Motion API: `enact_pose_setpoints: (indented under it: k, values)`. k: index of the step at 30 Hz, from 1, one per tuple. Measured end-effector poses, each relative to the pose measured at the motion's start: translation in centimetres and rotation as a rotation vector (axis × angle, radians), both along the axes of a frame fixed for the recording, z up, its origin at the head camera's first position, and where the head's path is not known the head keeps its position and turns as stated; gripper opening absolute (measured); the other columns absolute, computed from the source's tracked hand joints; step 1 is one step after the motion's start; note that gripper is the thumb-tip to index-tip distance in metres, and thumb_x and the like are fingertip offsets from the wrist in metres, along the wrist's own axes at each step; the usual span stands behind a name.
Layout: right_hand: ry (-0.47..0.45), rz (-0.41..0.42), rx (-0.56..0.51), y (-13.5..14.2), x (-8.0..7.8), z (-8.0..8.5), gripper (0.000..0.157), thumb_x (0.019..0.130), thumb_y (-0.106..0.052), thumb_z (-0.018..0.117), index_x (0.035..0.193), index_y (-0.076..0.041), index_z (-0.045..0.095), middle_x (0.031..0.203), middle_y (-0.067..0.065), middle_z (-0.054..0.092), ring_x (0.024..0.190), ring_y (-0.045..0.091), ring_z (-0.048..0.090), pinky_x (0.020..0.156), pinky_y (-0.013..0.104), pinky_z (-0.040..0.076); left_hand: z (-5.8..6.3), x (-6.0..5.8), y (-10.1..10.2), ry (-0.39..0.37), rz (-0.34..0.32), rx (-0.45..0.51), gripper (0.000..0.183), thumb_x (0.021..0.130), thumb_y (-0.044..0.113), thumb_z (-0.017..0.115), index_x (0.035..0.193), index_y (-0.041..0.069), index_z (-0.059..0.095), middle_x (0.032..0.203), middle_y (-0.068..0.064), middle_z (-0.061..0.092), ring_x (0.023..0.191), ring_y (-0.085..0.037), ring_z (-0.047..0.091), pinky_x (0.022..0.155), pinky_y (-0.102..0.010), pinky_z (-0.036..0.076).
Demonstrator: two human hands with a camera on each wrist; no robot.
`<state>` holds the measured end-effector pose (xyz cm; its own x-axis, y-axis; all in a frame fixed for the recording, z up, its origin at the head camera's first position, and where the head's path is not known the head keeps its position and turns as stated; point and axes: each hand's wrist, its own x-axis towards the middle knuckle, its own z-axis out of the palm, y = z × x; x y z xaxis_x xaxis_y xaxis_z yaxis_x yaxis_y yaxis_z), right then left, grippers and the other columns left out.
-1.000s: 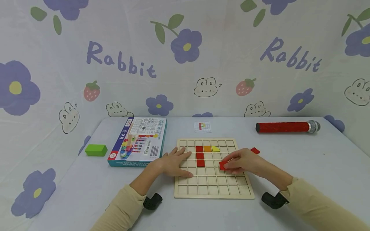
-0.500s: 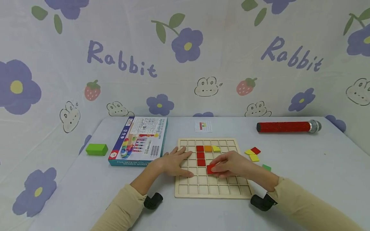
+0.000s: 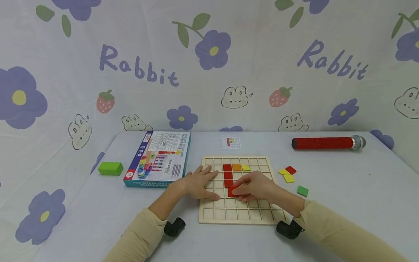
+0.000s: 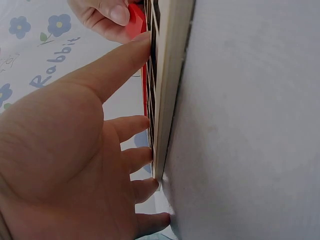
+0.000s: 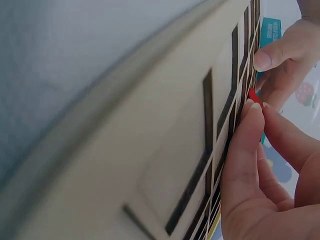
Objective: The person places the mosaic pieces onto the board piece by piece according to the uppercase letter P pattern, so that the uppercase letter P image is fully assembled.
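A wooden grid board [image 3: 216, 216] lies flat before me. My left hand [image 3: 198, 185] rests on its left side, fingers spread; in the left wrist view the fingertips touch the board's edge. Between thumb and fingers my right hand [image 3: 253, 185] pinches a red square tile [image 3: 231, 191], low over the board. The tile is tilted in the right wrist view, and the fingers hide part of it. Just above it a column of red tiles [image 3: 228, 175] sits in the grid. An orange tile [image 3: 236, 167] and a yellow tile [image 3: 246, 167] continue the top row rightward.
Loose yellow tiles [image 3: 288, 178], a red tile [image 3: 290, 170] and a green tile [image 3: 302, 191] lie right of the board. Behind it is a small pattern card [image 3: 231, 142]. A boxed set [image 3: 157, 160], a green block [image 3: 110, 168] and a red microphone [image 3: 327, 143] stand around.
My right hand has carried the red tile leftward across the board to below the red column. The loose tiles at right have come into view. The left hand stays in place.
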<state>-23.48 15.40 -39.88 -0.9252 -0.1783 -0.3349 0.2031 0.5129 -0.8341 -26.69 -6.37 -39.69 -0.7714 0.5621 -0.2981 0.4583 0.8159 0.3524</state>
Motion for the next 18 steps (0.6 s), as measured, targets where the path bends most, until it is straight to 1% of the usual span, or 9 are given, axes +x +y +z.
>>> enact_pose_setpoints:
  k: [5,11,16,18]
  values:
    - [0.045,-0.001,0.031,-0.28,0.06,-0.09,0.022,0.083,-0.015,0.075,0.100,-0.002,0.071,0.071,0.007,0.066,0.058,0.016,0.064,0.057,0.025,0.054,0.29,0.20,0.01,-0.004,-0.006,0.006,0.083,0.087,0.052,0.063,0.153,0.017,0.025,0.158,-0.010,0.011,0.144,-0.033,0.002,0.110,-0.058,0.009]
    - [0.062,0.008,0.033,-0.31,0.18,-0.02,0.020,0.085,-0.014,0.073,0.101,-0.002,0.072,0.074,0.006,0.066,0.060,0.015,0.064,0.059,0.025,0.054,0.22,0.17,-0.02,0.002,-0.012,-0.005,0.084,0.087,0.053,0.062,0.153,0.017,0.025,0.158,-0.010,0.010,0.144,-0.033,0.002,0.110,-0.058,0.010]
    - [0.053,0.029,0.002,0.14,0.04,0.05,0.021,0.088,-0.014,0.070,0.105,-0.002,0.071,0.081,0.005,0.068,0.068,0.016,0.064,0.065,0.027,0.055,0.09,0.07,0.01,0.008,-0.016,-0.012,0.083,0.087,0.053,0.061,0.153,0.018,0.024,0.158,-0.010,0.010,0.143,-0.033,0.002,0.110,-0.058,0.010]
    - [0.041,0.054,-0.036,0.51,-0.07,0.05,0.023,0.089,-0.014,0.068,0.108,-0.001,0.070,0.086,0.007,0.068,0.073,0.018,0.065,0.069,0.029,0.056,0.06,0.06,0.00,0.007,-0.015,-0.011,0.083,0.087,0.053,0.061,0.153,0.018,0.024,0.158,-0.010,0.010,0.143,-0.033,0.002,0.110,-0.058,0.010]
